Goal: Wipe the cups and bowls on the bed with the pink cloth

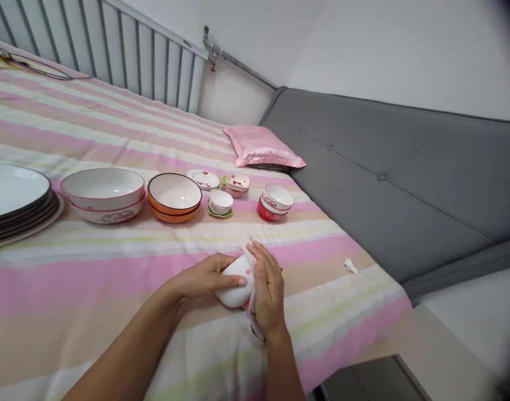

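From my end it looks like I'm mid-wipe on the bowl. My left hand has it gripped, thumb laid across the white side, while my right hand presses the cloth against the other side, fingers out pretty straight. The bowl's tilted, out in front over the striped sheet, on the near side of the bowl stack and the orange bowls. Can't tell if it's actually touching the sheet, the hands are in the way. I'd say the next move calls for a small turn of the bowl so the cloth gets at a fresh bit, with that left thumb firm, cos the glaze looks slick. Stack's well apart from the fingertips, so there's room imo.
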A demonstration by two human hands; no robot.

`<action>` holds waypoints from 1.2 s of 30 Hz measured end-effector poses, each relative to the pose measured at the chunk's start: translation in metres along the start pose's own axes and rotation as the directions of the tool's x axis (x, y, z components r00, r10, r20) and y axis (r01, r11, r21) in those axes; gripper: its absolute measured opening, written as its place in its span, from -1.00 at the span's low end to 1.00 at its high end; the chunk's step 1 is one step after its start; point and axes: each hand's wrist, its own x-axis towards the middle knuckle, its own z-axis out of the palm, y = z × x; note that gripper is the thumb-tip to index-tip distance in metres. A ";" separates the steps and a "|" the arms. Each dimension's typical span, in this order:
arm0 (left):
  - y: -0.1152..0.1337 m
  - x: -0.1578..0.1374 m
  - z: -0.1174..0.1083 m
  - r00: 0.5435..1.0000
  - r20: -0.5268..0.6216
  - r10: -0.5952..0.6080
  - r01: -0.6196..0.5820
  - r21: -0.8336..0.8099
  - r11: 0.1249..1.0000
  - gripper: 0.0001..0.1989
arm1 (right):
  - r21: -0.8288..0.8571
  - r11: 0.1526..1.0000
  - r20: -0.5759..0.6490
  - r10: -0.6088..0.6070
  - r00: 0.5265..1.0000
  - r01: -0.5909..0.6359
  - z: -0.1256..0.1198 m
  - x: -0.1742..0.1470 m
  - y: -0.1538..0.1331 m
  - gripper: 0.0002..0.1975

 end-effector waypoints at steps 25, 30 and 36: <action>-0.007 -0.004 -0.010 0.987 0.025 -0.157 0.140 0.321 0.936 -0.72 | 0.660 0.689 -0.120 0.491 0.863 -0.300 0.008 0.002 0.043 -0.48; 0.001 -0.004 -0.005 0.994 0.061 -0.095 0.089 0.097 0.991 -0.68 | 0.496 0.843 -0.159 0.327 0.932 -0.211 0.007 0.000 0.029 -0.51; -0.002 -0.001 -0.002 1.000 0.019 -0.013 0.014 -0.057 0.998 -0.71 | 0.115 0.993 -0.127 0.008 0.992 0.006 0.007 -0.004 -0.001 -0.58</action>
